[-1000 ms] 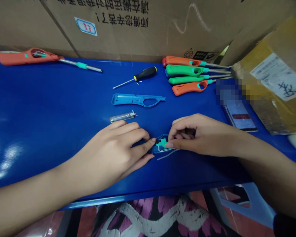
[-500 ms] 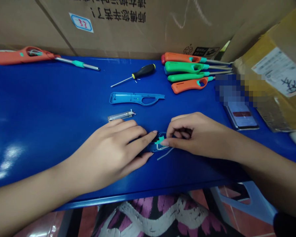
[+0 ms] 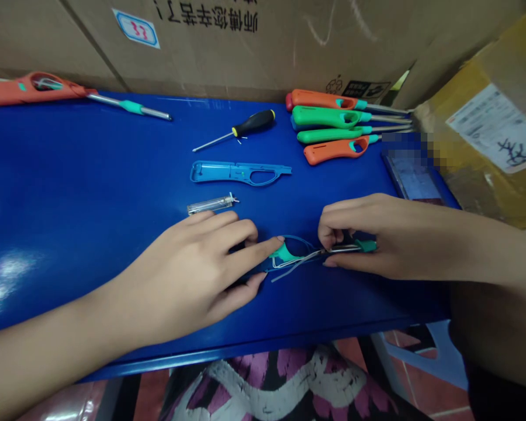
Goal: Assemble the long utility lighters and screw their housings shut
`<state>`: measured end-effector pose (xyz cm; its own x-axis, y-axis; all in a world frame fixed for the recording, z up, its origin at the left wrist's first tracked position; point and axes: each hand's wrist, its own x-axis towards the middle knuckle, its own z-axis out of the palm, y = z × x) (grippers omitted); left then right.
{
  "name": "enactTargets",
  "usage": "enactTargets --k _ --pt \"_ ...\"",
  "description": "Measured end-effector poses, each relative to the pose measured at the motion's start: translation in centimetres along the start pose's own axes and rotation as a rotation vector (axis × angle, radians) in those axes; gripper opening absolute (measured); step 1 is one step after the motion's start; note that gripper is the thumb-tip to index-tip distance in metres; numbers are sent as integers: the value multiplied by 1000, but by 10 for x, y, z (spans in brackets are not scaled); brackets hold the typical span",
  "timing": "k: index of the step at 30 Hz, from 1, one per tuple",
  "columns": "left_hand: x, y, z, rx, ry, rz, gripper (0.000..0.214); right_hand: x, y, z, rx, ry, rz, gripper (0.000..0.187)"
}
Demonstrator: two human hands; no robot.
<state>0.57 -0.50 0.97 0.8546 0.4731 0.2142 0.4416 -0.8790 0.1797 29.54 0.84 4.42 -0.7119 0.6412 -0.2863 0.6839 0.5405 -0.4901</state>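
An opened blue lighter shell [image 3: 289,252] with a teal trigger piece and thin white wires lies on the blue table [image 3: 92,193] between my hands. My left hand [image 3: 201,269] rests on the shell's left end, forefinger and thumb pinched on it by the teal trigger. My right hand [image 3: 368,234] is closed on the lighter's metal nozzle tube [image 3: 348,248], which has a teal collar and stretches rightward from the shell.
Behind lie the other blue shell half [image 3: 239,172], a clear gas tank [image 3: 210,204], a black screwdriver [image 3: 241,130], several orange and green lighters [image 3: 333,126], one orange lighter [image 3: 61,93] far left, a phone [image 3: 414,175], and cardboard boxes [image 3: 254,41].
My right hand has moved right, away from the teal trigger, and now grips the metal nozzle tube. The left hand stays on the shell. The view shifted slightly.
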Motion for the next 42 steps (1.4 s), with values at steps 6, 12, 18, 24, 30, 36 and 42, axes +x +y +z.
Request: enactTargets --k 6,12,18,24,30,36,42 --pt "0 0 2 -30 -61 -13 40 0 3 1 4 29 27 5" --pt "0 -1 1 11 -76 -8 41 -2 0 -1 -67 42 -38 9" --pt "-1 -2 1 16 -74 0 41 -2 -4 -1 -180 127 -68 15" --pt "-2 -4 3 36 -59 6 42 0 -2 -1 -188 131 -86 18" --pt "0 -5 4 46 -57 0 42 2 2 -4 -143 112 -31 13" --pt "1 -7 4 66 -51 13 42 -1 11 -10 -78 42 47 10" --pt "-1 -9 3 79 -36 22 41 -3 12 -15 -7 -1 102 12"
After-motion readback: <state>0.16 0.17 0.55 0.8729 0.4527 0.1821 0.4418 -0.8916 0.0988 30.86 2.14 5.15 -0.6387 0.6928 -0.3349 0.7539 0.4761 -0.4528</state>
